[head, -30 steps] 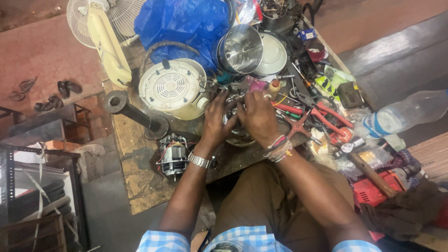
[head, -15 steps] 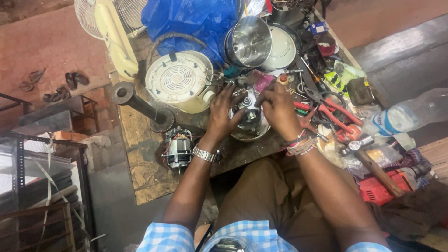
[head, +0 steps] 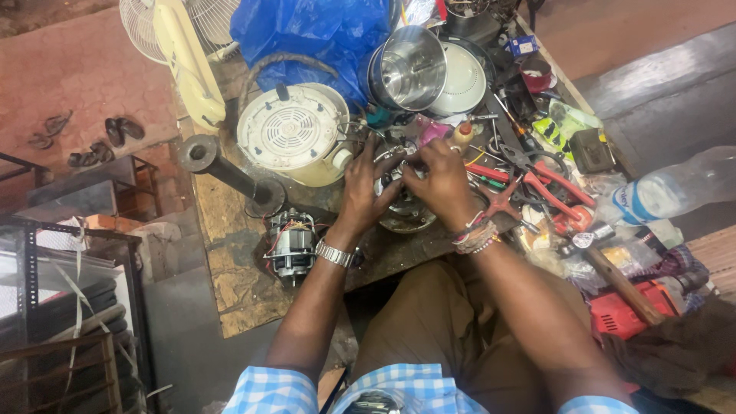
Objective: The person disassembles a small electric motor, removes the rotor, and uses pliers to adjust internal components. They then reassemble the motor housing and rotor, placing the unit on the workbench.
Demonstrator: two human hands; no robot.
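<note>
Both my hands meet over a round metal appliance part that rests on the worn wooden workbench. My left hand, with a metal watch at its wrist, grips the part's left side. My right hand, with bead bracelets at its wrist, has its fingers closed on the top of the part. Most of the part is hidden under my fingers. A cream round appliance base with a vented white underside lies just left of my hands.
A small electric motor lies near the bench's front left, by a dark pipe stand. Behind are a steel pot, a blue plastic bag and a fan. Red pliers, a plastic bottle and a red power tool crowd the right.
The view has shifted slightly; my hands stay together on the round metal part, with the fingers shifting a little on top of it.
</note>
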